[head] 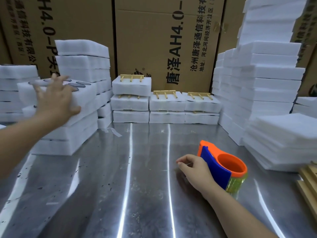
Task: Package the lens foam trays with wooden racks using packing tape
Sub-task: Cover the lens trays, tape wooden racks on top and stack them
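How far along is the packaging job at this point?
Done: several foam bundles topped with wooden racks, seemingly taped, are stacked at the back of the table. In hand: the left hand holds a lens foam tray atop the left stack; the right hand is beside the tape dispenser. Left: that tray has no rack or tape yet, more trays wait beneath it, and spare racks lie at the right.

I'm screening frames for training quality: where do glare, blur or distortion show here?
Head view: bright glare streaks run down the steel table; the left hand on the foam tray is motion-blurred; the wide lens bows the right foam stack; the tape dispenser looks sharp.
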